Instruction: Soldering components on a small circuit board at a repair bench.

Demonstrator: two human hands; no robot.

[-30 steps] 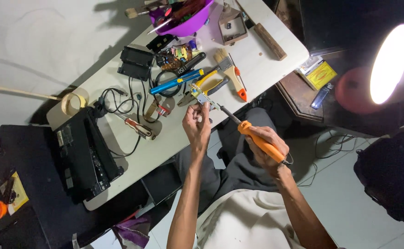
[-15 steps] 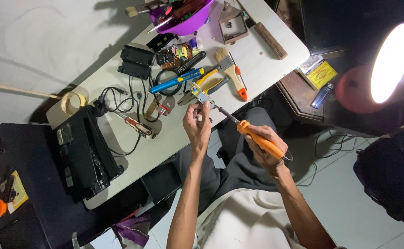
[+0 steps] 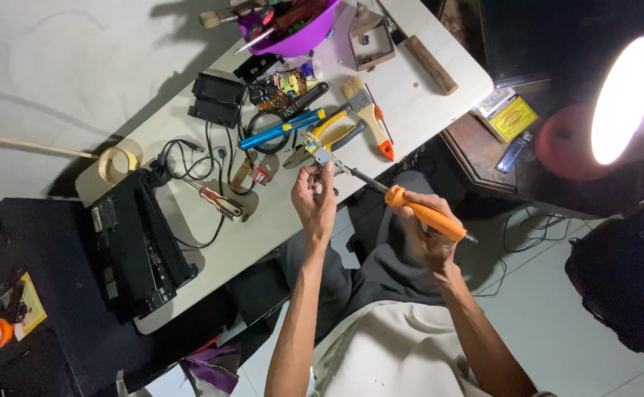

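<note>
We pinch a small circuit board [image 3: 320, 153] in our left hand [image 3: 314, 197] above the white table [image 3: 278, 220] – our right hand [image 3: 428, 239] grips the orange soldering iron [image 3: 410, 208], tip at the board; soldering looks under way, not finished

A long white table [image 3: 417, 95] runs slantwise across a pale floor [image 3: 50, 81], one end near the top edge of the view. Beside its lower end stands a black cabinet [image 3: 35, 345]. Off its right-hand corner sits a dark wooden side table [image 3: 476, 147]. A red lamp [image 3: 568, 143] shines brightly at the right, above a light tiled floor [image 3: 549, 294] with trailing cables [image 3: 516, 239].
</note>
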